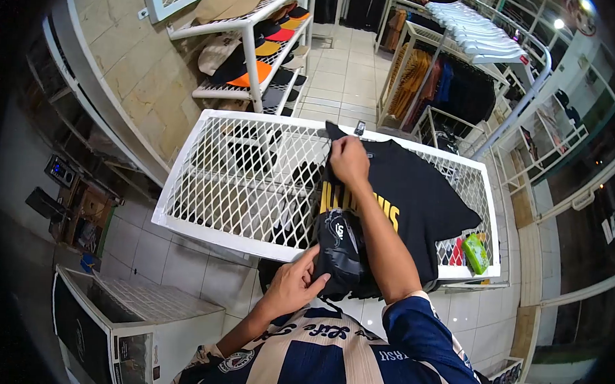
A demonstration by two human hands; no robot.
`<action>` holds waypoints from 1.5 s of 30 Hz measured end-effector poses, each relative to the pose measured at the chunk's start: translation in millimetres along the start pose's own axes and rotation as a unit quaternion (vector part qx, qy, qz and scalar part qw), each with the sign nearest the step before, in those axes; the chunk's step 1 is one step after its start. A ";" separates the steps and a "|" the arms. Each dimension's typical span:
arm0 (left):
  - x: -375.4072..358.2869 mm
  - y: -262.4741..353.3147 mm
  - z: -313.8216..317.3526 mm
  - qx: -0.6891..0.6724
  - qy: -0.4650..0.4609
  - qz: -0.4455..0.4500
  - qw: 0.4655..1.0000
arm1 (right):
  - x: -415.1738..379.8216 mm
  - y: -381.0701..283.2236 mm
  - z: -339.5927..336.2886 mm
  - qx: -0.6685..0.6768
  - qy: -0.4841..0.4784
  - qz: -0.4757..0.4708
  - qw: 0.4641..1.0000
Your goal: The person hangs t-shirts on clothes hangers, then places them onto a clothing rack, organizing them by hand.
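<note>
A black T-shirt [417, 186] with yellow lettering lies on a white wire-mesh table [244, 235], its collar toward the far edge. My right hand [350, 161] is closed on the shirt's left shoulder area, near the far edge of the table. Along the near left side, a dark, shiny folded-over part [339, 248] with white print lies over the lettering. My left hand [293, 287] has its thumb and index finger at the lower edge of this part, closed on the black cloth. My right forearm hides some of the lettering.
A green packet [475, 254] lies at the table's right corner. Shelves of caps [258, 73] stand beyond on the left. White hangers [476, 31] and racks of clothes [422, 73] are at the far right. A white cabinet [144, 308] stands at lower left.
</note>
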State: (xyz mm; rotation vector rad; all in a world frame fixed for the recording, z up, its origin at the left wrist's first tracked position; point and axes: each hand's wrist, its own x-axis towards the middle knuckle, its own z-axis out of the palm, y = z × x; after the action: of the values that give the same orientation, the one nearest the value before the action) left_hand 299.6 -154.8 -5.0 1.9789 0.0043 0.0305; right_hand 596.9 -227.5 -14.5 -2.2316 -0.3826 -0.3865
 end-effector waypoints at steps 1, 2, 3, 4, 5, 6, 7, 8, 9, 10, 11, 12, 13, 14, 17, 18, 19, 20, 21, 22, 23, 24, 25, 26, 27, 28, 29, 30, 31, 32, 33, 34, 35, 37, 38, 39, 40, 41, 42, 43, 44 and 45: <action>4.5 8.5 2.3 0.000 -0.011 0.013 1.000 | 10.6 11.8 -10.5 0.014 0.012 0.030 0.999; 10.5 20.1 6.2 -0.002 -0.023 0.025 0.999 | 14.6 21.4 -32.7 0.090 0.043 0.017 0.995; 17.9 32.0 12.6 0.006 -0.047 0.064 0.997 | 20.2 38.8 -55.9 0.133 0.041 0.057 0.989; 22.8 41.1 24.0 0.004 -0.079 0.077 0.994 | 25.0 68.5 -74.4 0.135 0.089 0.050 0.986; 30.5 52.2 32.2 -0.020 -0.154 0.106 0.982 | 29.0 100.6 -100.5 0.134 0.073 0.106 0.983; 38.9 63.0 35.9 -0.043 -0.230 0.134 0.963 | 23.9 123.1 -129.4 0.066 0.077 0.180 0.979; 49.0 71.6 33.6 -0.010 -0.310 0.150 0.939 | 14.4 153.0 -149.8 0.035 0.104 0.199 0.974; 61.8 75.3 32.5 0.004 -0.320 0.181 0.930 | 7.2 187.1 -162.6 -0.009 0.129 0.204 0.970; 78.9 80.5 26.1 0.010 -0.295 0.196 0.935 | -3.5 189.7 -172.8 -0.005 0.142 0.223 0.964; 98.7 86.6 18.2 0.016 -0.268 0.210 0.940 | -13.4 191.9 -180.8 0.000 0.155 0.242 0.958; 123.5 85.3 14.8 0.016 -0.209 0.201 0.957 | -26.6 174.6 -185.3 -0.032 0.143 0.224 0.964; 152.6 76.3 14.4 0.016 -0.152 0.189 0.970 | -39.1 153.6 -182.7 -0.063 0.130 0.209 0.967; 184.8 64.3 15.4 0.065 -0.083 0.187 0.977 | -45.8 151.0 -176.4 -0.108 0.077 0.219 0.967; 217.6 47.3 19.7 0.113 -0.013 0.186 0.976 | -54.3 164.2 -159.7 -0.174 0.127 0.150 0.965; 295.6 -7.4 42.7 0.244 0.118 0.306 0.913 | -54.9 154.4 -151.2 -0.227 0.172 0.106 0.953; 307.1 -11.2 48.4 0.274 0.130 0.304 0.903 | -55.7 150.2 -151.9 -0.224 0.180 0.114 0.951; 319.1 -14.9 53.7 0.301 0.145 0.303 0.892 | -54.8 146.3 -153.0 -0.215 0.169 0.130 0.953; 322.4 -7.7 55.7 0.300 0.140 0.310 0.891 | -52.9 143.0 -155.5 -0.208 0.156 0.144 0.955; 319.5 -0.6 56.0 0.280 0.114 0.261 0.917 | -53.9 141.3 -156.1 -0.207 0.156 0.144 0.955; 315.5 4.2 55.6 0.260 0.087 0.208 0.939 | -55.0 142.3 -156.6 -0.207 0.157 0.151 0.954; 315.0 5.9 55.2 0.255 0.096 0.193 0.943 | -54.8 142.8 -155.9 -0.207 0.164 0.140 0.954; 314.5 7.5 54.8 0.257 0.090 0.191 0.943 | -54.4 143.0 -155.0 -0.207 0.169 0.129 0.955; 313.0 7.9 53.8 0.227 0.091 0.176 0.953 | -54.9 143.5 -155.3 -0.203 0.171 0.126 0.956; 312.5 7.1 53.2 0.197 0.094 0.161 0.963 | -55.7 143.9 -155.2 -0.203 0.165 0.129 0.956; 319.4 -5.7 53.8 0.160 0.125 0.201 0.958 | -55.3 143.7 -155.7 -0.201 0.164 0.132 0.957; 324.6 -10.9 51.2 0.160 0.125 0.199 0.959 | -54.3 142.8 -156.1 -0.199 0.164 0.133 0.957; 329.6 -15.2 47.6 0.075 0.136 0.188 0.970 | -53.8 140.7 -156.8 -0.202 0.163 0.137 0.956; 335.3 -21.6 42.9 -0.011 0.147 0.174 0.974 | -53.1 140.8 -157.0 -0.202 0.160 0.136 0.957; 341.5 -28.8 33.9 -0.067 0.125 0.177 0.974 | -52.7 141.1 -157.0 -0.209 0.162 0.135 0.955; 335.0 -21.5 20.6 -0.072 0.143 0.136 0.978 | -53.2 141.8 -156.4 -0.215 0.163 0.134 0.954; 335.1 -23.2 12.9 -0.125 0.182 0.169 0.961 | -53.7 142.0 -156.5 -0.218 0.160 0.133 0.953; 337.2 -23.5 3.6 -0.176 0.221 0.201 0.938 | -52.9 142.3 -156.5 -0.219 0.155 0.136 0.954; 338.3 -24.4 -13.3 -0.181 0.240 0.177 0.937 | -53.0 141.6 -156.6 -0.222 0.151 0.138 0.953; 351.5 -35.3 -66.6 -0.096 0.275 0.196 0.936 | -53.2 139.6 -157.5 -0.227 0.144 0.143 0.952; 356.3 -43.0 -94.1 -0.007 0.287 0.237 0.928 | -54.4 141.2 -157.3 -0.226 0.139 0.139 0.954; 336.6 -22.3 -118.3 0.078 0.290 0.194 0.934 | -54.1 143.4 -156.4 -0.229 0.140 0.139 0.953; 315.9 5.0 -143.0 0.161 0.290 0.150 0.931 | -52.7 143.6 -156.2 -0.230 0.142 0.139 0.953; 310.4 4.9 -165.4 0.253 0.320 0.189 0.893 | -52.8 141.2 -156.9 -0.234 0.139 0.143 0.952; 303.8 5.7 -186.3 0.343 0.346 0.224 0.844 | -52.2 140.6 -157.2 -0.232 0.141 0.137 0.953; 296.2 3.9 -200.7 0.380 0.328 0.171 0.848 | -51.9 140.0 -157.3 -0.234 0.138 0.142 0.952; 289.5 -3.1 -206.2 0.381 0.334 0.169 0.846 | -51.6 140.6 -156.7 -0.235 0.133 0.147 0.951; 282.1 -13.2 -207.6 0.413 0.333 0.220 0.819 | -50.5 143.1 -155.9 -0.235 0.134 0.147 0.951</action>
State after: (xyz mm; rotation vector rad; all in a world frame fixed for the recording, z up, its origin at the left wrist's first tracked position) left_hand 576.9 45.8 70.8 2.6796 0.0172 1.2066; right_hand 584.6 -443.7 -35.6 -2.5969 0.2115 -0.6642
